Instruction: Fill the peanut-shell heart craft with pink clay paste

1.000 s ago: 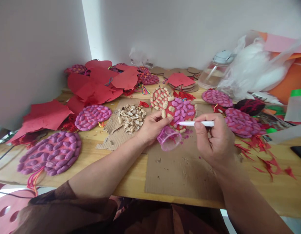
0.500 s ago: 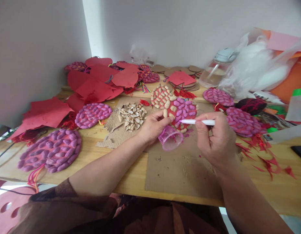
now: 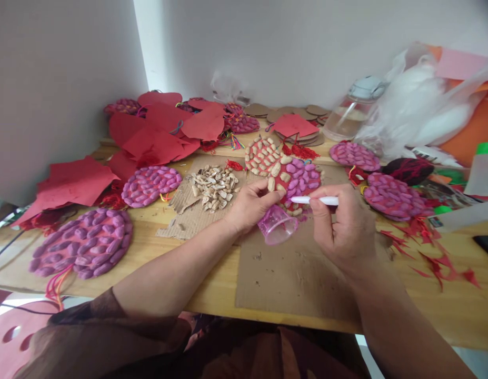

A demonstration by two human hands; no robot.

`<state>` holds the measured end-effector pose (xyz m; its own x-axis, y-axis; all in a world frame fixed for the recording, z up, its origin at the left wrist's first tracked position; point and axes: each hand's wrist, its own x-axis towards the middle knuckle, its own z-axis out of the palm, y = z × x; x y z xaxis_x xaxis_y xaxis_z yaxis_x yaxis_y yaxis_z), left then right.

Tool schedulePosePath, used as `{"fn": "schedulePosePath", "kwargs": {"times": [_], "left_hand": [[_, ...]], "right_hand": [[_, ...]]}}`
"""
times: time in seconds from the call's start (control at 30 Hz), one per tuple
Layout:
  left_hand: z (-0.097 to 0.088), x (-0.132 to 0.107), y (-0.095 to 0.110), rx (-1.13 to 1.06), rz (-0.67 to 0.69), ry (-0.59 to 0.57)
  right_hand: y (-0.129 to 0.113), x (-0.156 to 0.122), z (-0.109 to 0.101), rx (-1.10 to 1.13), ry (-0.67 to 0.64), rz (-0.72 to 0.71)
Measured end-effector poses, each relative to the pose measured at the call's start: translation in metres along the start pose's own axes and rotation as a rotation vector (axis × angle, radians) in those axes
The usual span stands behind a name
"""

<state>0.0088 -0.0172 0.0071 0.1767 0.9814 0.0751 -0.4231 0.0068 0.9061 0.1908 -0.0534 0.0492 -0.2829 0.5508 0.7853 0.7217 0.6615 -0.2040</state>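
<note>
Fingers (image 3: 319,206) of our right hand (image 3: 340,231) pinch a white stick tool (image 3: 320,200). It's held level, tip pointing left onto the red gourd-shaped piece (image 3: 285,176). Left hand (image 3: 249,205): fingers curled together, tips on the piece's near-left edge; we can't tell if they grip anything. Piece lies mid-table, far lobe covered in bare peanut shells, near lobe mostly purple-painted. Tipped pink plastic cup (image 3: 278,226) sits just near the piece, between both hands, on the cardboard sheet (image 3: 295,273). Loose shell pile (image 3: 212,185) lies left of the left hand. Purple discs (image 3: 83,243) lie well apart, far left and right.
</note>
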Motion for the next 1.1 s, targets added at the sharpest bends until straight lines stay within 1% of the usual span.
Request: {"fn": "schedulePosePath", "kwargs": {"times": [0.1, 0.23, 0.3, 0.5, 0.67, 0.77, 0.83, 1.0, 1.1], "left_hand": [[0.0005, -0.0002, 0.0001, 0.005, -0.003, 0.012], [0.0011, -0.0001, -0.0008, -0.03, -0.018, 0.013], [0.0011, 0.0, -0.0013, -0.037, -0.022, 0.018], [-0.001, 0.0019, -0.0027, -0.056, -0.035, 0.06], [-0.0021, 0.0035, -0.0029, -0.067, -0.023, 0.078], [-0.0013, 0.0028, -0.0006, -0.072, -0.038, 0.085], [-0.0006, 0.0025, 0.0018, -0.097, -0.049, 0.084], [-0.0004, 0.0037, 0.004, -0.091, -0.045, 0.093], [-0.0008, 0.004, 0.0021, -0.084, -0.039, 0.098]], "right_hand": [[0.0019, -0.0019, -0.0006, -0.009, 0.011, 0.031], [0.0056, -0.003, -0.0028, -0.018, 0.055, 0.112], [0.0058, -0.0024, -0.0033, -0.001, 0.039, 0.123], [-0.0021, 0.0005, -0.0022, 0.052, -0.013, 0.008], [-0.003, 0.0015, -0.0037, 0.095, -0.026, 0.075], [-0.0007, 0.0009, -0.0032, 0.068, -0.042, 0.046], [0.0001, -0.0002, -0.0023, 0.044, -0.03, 0.027], [-0.0005, -0.0027, -0.0017, 0.034, 0.034, 0.061], [-0.0005, -0.0022, -0.0017, 0.068, 0.015, 0.035]]}}
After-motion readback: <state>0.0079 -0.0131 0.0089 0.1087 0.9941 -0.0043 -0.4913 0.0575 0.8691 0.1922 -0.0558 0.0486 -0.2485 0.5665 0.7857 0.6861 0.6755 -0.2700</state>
